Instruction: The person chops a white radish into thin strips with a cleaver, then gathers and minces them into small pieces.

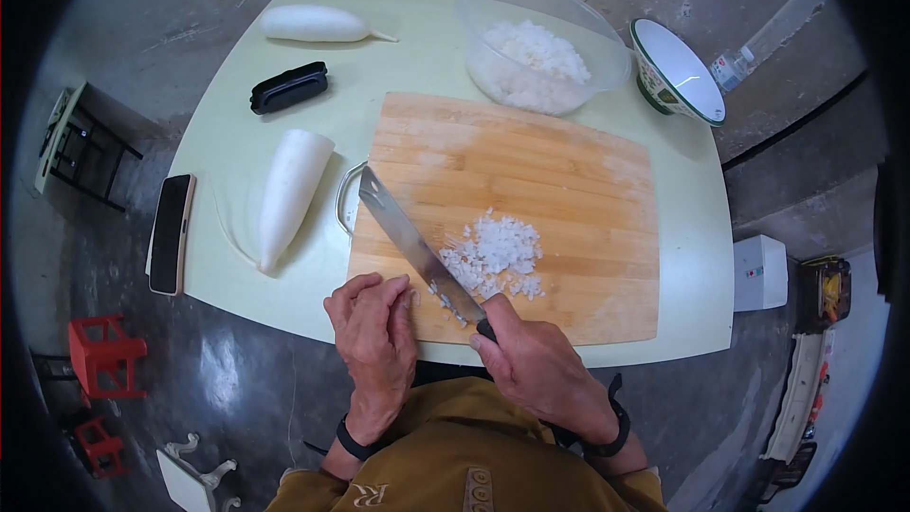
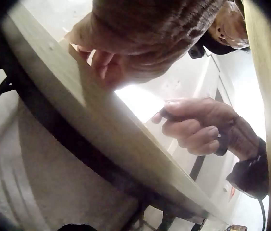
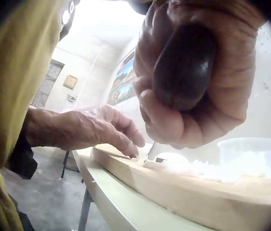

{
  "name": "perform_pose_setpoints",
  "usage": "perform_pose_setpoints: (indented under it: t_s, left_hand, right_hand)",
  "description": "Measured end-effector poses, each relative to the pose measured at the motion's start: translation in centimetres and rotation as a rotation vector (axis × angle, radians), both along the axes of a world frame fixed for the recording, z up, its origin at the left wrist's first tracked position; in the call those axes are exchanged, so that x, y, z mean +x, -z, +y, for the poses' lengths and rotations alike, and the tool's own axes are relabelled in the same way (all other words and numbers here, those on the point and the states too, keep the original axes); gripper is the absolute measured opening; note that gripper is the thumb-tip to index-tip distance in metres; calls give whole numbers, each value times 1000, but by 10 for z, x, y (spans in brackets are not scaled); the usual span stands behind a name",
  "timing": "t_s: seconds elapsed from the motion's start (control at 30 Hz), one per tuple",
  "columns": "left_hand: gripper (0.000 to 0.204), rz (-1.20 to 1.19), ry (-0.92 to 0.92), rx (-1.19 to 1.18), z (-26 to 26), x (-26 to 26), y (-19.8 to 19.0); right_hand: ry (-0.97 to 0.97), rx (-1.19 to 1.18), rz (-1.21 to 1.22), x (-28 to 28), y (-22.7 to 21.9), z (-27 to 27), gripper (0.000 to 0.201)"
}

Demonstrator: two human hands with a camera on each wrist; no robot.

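Note:
My right hand (image 1: pixel 545 360) grips the black handle (image 3: pixel 186 67) of a kitchen knife (image 1: pixel 417 248). Its long blade slants up and left over the cutting board (image 1: pixel 569 180), beside a heap of finely chopped white radish (image 1: pixel 498 251). Some bits cling to the blade near the handle. At the board's near left corner rests my left hand (image 1: pixel 374 327), fingers loosely bent and fingertips touching the wood, close to small radish bits. In the right wrist view, the left hand's fingertips (image 3: pixel 134 151) reach down to the board's edge.
A cut white radish (image 1: pixel 292 194) lies left of the board and a whole one (image 1: pixel 318 25) at the far left. A black case (image 1: pixel 289 87), phone (image 1: pixel 171 234), clear bowl (image 1: pixel 479 62) of chopped radish and tilted enamel bowl (image 1: pixel 682 71) sit around the table (image 1: pixel 213 152).

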State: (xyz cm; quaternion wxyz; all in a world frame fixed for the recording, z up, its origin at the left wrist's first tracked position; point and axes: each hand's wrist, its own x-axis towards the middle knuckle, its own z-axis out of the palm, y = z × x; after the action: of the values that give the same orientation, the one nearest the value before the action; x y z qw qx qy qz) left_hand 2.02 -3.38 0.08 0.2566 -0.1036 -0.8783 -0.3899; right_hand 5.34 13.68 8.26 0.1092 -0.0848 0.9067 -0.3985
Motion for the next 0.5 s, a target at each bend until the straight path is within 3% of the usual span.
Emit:
perform_pose_setpoints:
  t_s: [0.33,0.5]
  left_hand:
    - [26,-6,9,-30,3,3,0]
    - [30,-24,-11,64,3,8,3]
  right_hand:
    - [46,21,62,-8,3,0,17]
    - [34,-36,14,1,1,2,19]
